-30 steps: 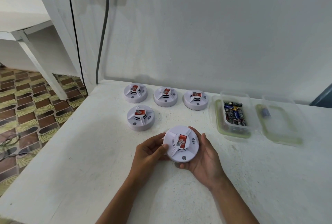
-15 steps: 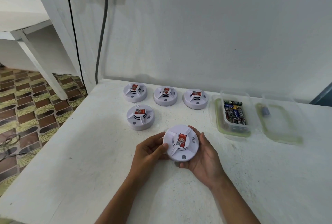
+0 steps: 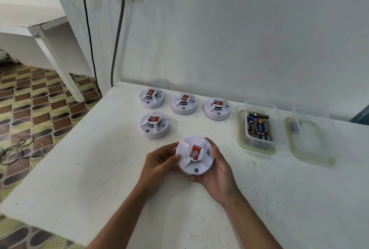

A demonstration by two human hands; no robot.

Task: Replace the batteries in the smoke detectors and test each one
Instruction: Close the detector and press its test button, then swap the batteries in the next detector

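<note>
Both hands are on it: the left hand (image 3: 159, 160) has its thumb pressed on the near-left rim of the smoke detector (image 3: 195, 155) with fingers curled behind, and the right hand (image 3: 216, 174) cups it from below and from the right, fingers wrapped round the far rim. So the grip is a two-handed clasp on the round white body, face up, red label showing, held just above the worktop (image 3: 89, 168) about midway along, towards the near edge.

The step looks like opening this unit, and nothing is off it yet. To do it well, I'd say one hand should hold the base steady while the other twists the cover, palms flat on the rim rather than fingertips on the raised centre, and the detector kept low over the worktop so a loose part drops only a little way. Whether it twists or unclips cannot be told from here.

Further out, four more detectors (image 3: 154, 125) sit untouched towards the back edge by the wall, three in a row and one nearer. To the right, well apart from the hands, an open clear tub (image 3: 241, 128) holds the batteries (image 3: 259, 126), and beside it lies its lid (image 3: 311, 148).
</note>
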